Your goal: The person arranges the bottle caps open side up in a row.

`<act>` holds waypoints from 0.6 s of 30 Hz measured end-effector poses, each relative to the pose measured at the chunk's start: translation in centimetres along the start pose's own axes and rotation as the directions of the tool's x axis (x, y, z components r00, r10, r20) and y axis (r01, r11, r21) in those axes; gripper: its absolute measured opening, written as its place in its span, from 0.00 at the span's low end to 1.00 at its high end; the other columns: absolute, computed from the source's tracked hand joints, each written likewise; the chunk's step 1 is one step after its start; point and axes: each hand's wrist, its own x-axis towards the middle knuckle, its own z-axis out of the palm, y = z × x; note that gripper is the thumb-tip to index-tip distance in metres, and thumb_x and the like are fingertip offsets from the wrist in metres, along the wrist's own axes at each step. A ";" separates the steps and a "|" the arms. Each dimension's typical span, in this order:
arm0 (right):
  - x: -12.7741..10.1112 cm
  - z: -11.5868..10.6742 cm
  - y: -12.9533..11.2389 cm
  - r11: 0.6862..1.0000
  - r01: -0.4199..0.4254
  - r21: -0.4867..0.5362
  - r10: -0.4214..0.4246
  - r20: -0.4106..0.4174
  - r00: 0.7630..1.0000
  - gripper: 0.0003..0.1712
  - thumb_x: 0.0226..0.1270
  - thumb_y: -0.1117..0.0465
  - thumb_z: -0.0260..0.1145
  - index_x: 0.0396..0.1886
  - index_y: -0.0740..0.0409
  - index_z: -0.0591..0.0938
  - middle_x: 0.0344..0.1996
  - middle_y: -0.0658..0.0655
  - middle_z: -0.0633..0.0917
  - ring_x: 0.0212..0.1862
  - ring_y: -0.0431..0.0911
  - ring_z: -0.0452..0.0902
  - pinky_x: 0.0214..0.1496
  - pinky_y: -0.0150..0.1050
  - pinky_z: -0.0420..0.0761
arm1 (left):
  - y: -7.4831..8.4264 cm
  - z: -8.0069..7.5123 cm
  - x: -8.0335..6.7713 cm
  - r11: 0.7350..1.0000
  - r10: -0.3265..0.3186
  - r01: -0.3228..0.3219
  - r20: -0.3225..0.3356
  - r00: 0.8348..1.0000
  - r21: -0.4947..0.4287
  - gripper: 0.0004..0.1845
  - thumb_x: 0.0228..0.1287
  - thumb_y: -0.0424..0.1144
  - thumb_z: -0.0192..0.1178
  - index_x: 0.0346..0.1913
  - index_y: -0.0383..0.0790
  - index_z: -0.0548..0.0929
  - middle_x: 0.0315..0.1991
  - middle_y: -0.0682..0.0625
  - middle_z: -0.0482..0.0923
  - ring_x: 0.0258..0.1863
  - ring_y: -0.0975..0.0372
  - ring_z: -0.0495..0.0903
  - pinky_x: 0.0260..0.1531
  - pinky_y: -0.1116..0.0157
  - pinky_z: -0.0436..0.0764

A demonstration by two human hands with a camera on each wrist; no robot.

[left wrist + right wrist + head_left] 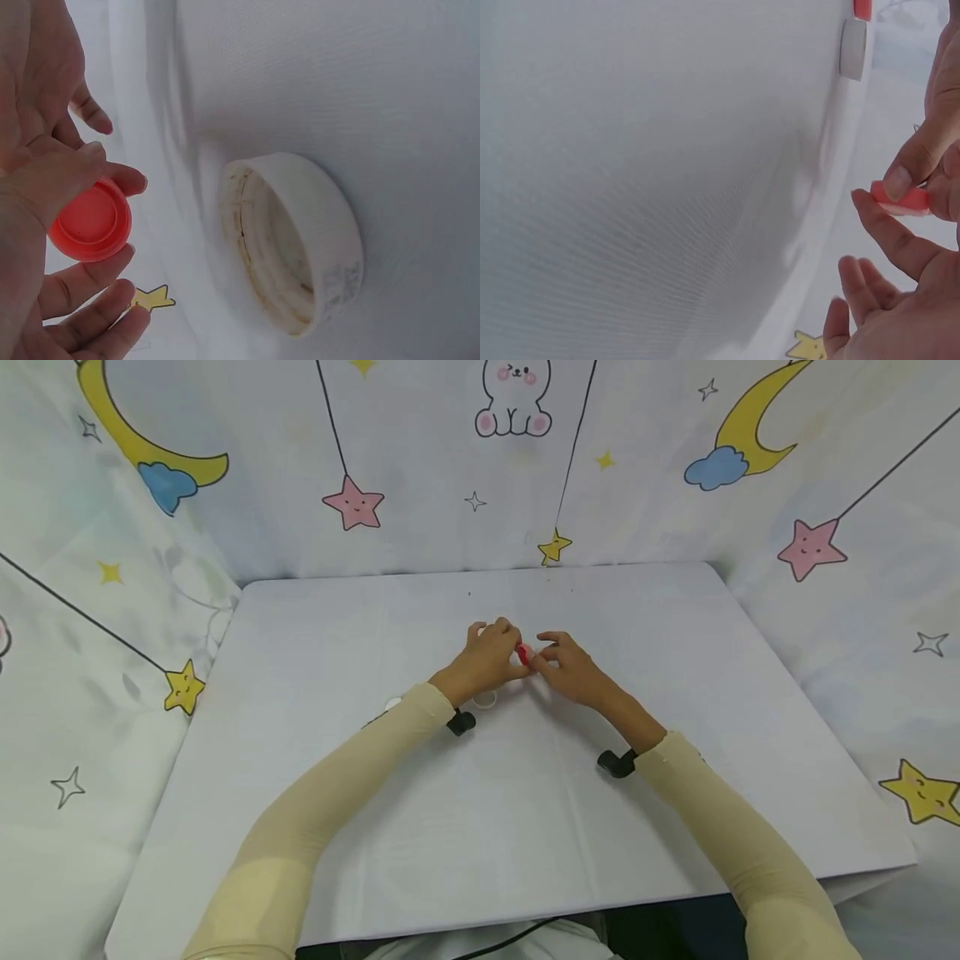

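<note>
Above the table, both hands meet at a small red bottle cap (523, 653). My left hand (487, 656) pinches it; in the left wrist view, the thumb lies across the cap (91, 220) with a finger beneath its rim. My right hand (573, 672) grips the cap's other side with its fingertips, its remaining fingers spread away from it. In the right wrist view the red cap (900, 197) shows edge-on, under a thumb. A white ring-shaped lid (337, 232) stands on its edge below the left hand, printed on its side and stained inside.
Partly behind the left sleeve lies another white round piece (393, 702). A bit of something red (862, 9) shows beside the white lid (853, 49) in the right wrist view. White cloth covers the table (480, 843), and a patterned curtain (420, 460) rises behind its far edge.
</note>
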 end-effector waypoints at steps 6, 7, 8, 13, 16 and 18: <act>-0.4 0.2 -0.3 0.999 -0.011 -0.031 0.010 -0.028 1.000 0.27 0.84 0.48 0.53 0.56 0.64 0.87 0.77 0.62 0.67 0.77 0.62 0.65 0.73 0.73 0.61 | 0.1 -0.3 -0.3 1.000 0.028 -0.029 0.008 1.000 0.009 0.25 0.71 0.59 0.66 0.56 0.42 0.82 0.63 0.48 0.74 0.67 0.57 0.74 0.78 0.44 0.53; -0.5 0.3 -0.2 0.999 -0.005 -0.045 0.003 -0.035 0.999 0.26 0.84 0.48 0.53 0.58 0.64 0.86 0.77 0.63 0.67 0.77 0.62 0.65 0.73 0.74 0.60 | 0.1 -0.3 -0.4 0.999 0.033 -0.033 0.012 0.999 0.007 0.24 0.71 0.58 0.66 0.55 0.42 0.82 0.63 0.47 0.74 0.67 0.56 0.74 0.78 0.44 0.53; -0.6 0.3 -0.2 0.998 0.004 -0.056 -0.006 -0.042 0.999 0.25 0.83 0.49 0.54 0.59 0.64 0.85 0.77 0.63 0.67 0.76 0.63 0.65 0.73 0.75 0.59 | 0.1 -0.3 -0.4 0.999 0.036 -0.037 0.018 0.999 0.008 0.24 0.71 0.58 0.66 0.55 0.42 0.82 0.64 0.47 0.74 0.67 0.55 0.74 0.78 0.45 0.54; -1.1 0.4 -0.4 0.992 0.076 -0.098 -0.082 -0.054 0.995 0.22 0.82 0.53 0.60 0.66 0.59 0.79 0.76 0.64 0.67 0.77 0.62 0.65 0.72 0.75 0.61 | 0.0 -0.4 -1.0 0.998 0.051 -0.052 0.039 0.998 0.020 0.24 0.71 0.56 0.66 0.56 0.39 0.83 0.64 0.46 0.74 0.67 0.53 0.74 0.78 0.46 0.56; -1.4 0.4 -0.3 0.983 0.129 -0.129 -0.135 -0.045 0.990 0.22 0.81 0.55 0.63 0.68 0.56 0.78 0.76 0.65 0.68 0.77 0.60 0.63 0.68 0.74 0.65 | 0.0 -0.4 -1.4 0.998 0.060 -0.061 0.038 0.997 0.032 0.25 0.70 0.56 0.67 0.56 0.39 0.83 0.64 0.46 0.74 0.66 0.54 0.74 0.77 0.46 0.56; -1.6 0.4 -0.1 0.976 0.158 -0.152 -0.166 -0.039 0.985 0.22 0.80 0.56 0.64 0.69 0.54 0.79 0.76 0.65 0.68 0.77 0.60 0.63 0.66 0.72 0.67 | -0.1 -0.3 -1.5 0.998 0.065 -0.065 0.033 0.997 0.026 0.24 0.71 0.57 0.66 0.55 0.39 0.84 0.63 0.46 0.74 0.65 0.54 0.75 0.77 0.46 0.56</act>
